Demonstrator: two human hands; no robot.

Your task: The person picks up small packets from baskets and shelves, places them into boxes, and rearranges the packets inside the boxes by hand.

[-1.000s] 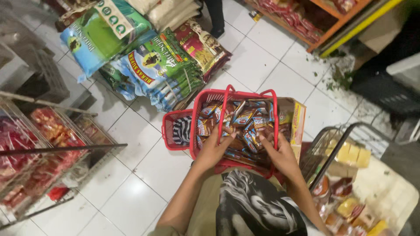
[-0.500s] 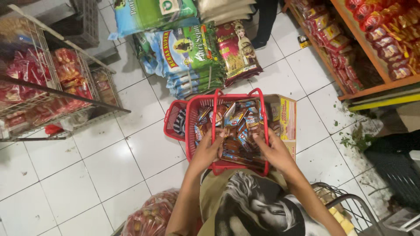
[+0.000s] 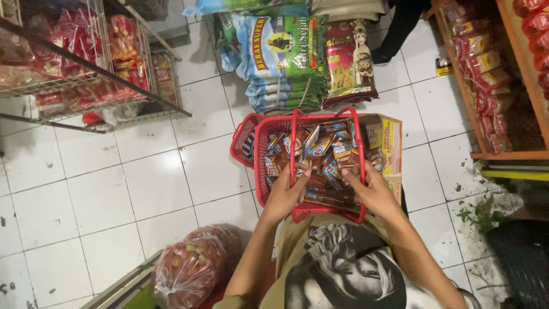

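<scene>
A red plastic shopping basket (image 3: pixel 260 166) sits in front of me, full of small brown and blue snack sachets (image 3: pixel 320 154). My left hand (image 3: pixel 287 191) reaches into its near left side with the fingers closed around sachets. My right hand (image 3: pixel 370 191) rests on the sachets at the near right, fingers curled over them. The basket's two red handles stand upright over the load. A second red basket (image 3: pixel 243 140) lies behind it on the left, and an open cardboard box (image 3: pixel 392 149) stands against its right side.
Stacked rice sacks (image 3: pixel 283 57) lie on the white tile floor beyond the baskets. A wire rack (image 3: pixel 91 63) of red packets is at the upper left, an orange shelf (image 3: pixel 503 86) of packets at the right. A clear bag of red goods (image 3: pixel 191 266) sits lower left. Another person's legs (image 3: pixel 394 31) stand at the top.
The view has swung left and down, so the wire rack and the bag of red goods show more. Both hands have stayed in the basket, shifting slightly among the sachets.
</scene>
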